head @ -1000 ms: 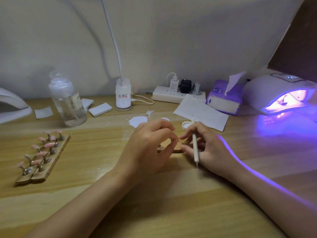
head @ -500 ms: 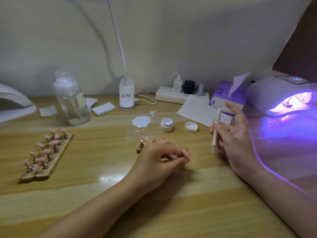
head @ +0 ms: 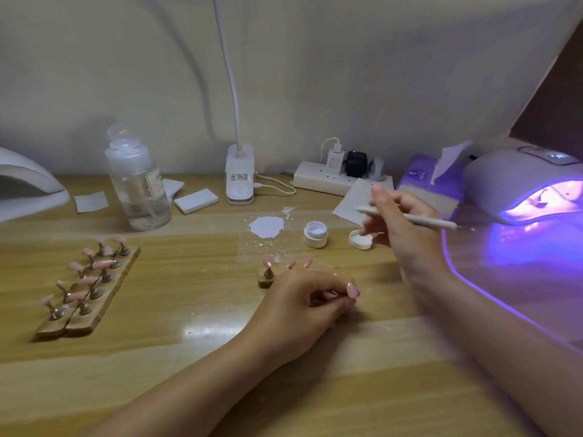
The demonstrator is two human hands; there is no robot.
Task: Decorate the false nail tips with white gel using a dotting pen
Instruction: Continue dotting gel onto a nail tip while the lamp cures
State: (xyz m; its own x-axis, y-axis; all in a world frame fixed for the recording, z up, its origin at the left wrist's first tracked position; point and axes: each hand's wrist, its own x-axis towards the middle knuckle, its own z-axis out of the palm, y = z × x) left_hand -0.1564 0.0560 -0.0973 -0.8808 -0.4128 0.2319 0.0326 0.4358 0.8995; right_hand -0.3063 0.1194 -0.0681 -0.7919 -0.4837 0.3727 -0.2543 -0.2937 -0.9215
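Observation:
A small wooden nail stand (head: 265, 280) with pink false nail tips (head: 268, 259) lies in the middle of the table. My left hand (head: 299, 305) rests over its right part with fingers curled, thumb and forefinger closed at the stand's right end. My right hand (head: 407, 234) is raised behind it, above the white jar lid (head: 362, 242). It grips the white dotting pen (head: 422, 219), which lies nearly level with its metal tip pointing right. The open jar of white gel (head: 315, 234) stands left of the lid. A white gel smear (head: 266, 227) is on the table.
Two more stands of pink tips (head: 88, 285) lie at the left. Behind are a clear bottle (head: 138, 187), lamp base (head: 239, 176), power strip (head: 328, 179), paper sheet (head: 353, 197), tissue box (head: 426, 181) and a lit UV nail lamp (head: 530, 190) at right.
My right hand left the stand, rose to the back right and turned the pen from upright to nearly level. My left hand stayed on the stand.

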